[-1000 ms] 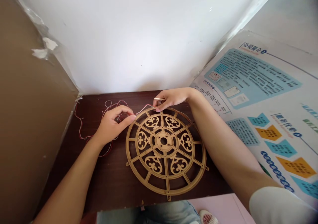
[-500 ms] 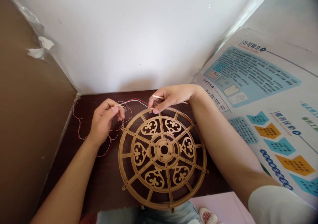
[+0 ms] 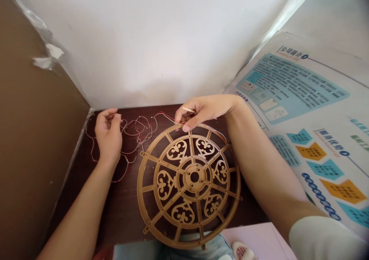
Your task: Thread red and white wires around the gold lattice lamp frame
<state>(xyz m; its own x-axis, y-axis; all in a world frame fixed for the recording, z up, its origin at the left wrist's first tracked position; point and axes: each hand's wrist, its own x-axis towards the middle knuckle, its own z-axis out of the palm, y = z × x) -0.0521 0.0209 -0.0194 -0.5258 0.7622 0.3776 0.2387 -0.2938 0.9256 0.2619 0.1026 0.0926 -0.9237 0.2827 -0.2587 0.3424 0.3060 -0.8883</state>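
Going left to right: there's a brown cardboard panel (image 3: 34,156) down the left side with scraps of torn tape on it, then the dark wood tabletop (image 3: 115,210). The left hand (image 3: 108,135) sits at the table's upper left, fingers loosely curled and partly closed, not a wide grip. Its fingertips (image 3: 115,116) are just beside a messy tangle of thin red and white wire (image 3: 138,131), but I can't tell if they're pinching a strand, since the wire's so fine.

One strand runs from the tangle over to the right hand (image 3: 206,112), which is up at the top middle of the table in a narrow pinch around a thin pale stick (image 3: 188,110). The fingers hide where the wire ends, so I can't say if it's touching the stick. The thumb (image 3: 186,128) is right at the top rim of a gold fretwork wheel frame (image 3: 141,183), which lies flat in the middle of the table, just right of the wires, but contact is hard to make out. Its lower edge is cut off by the table edge and a jeans-covered leg (image 3: 173,248), and a printed Chinese poster (image 3: 291,87) fills the right
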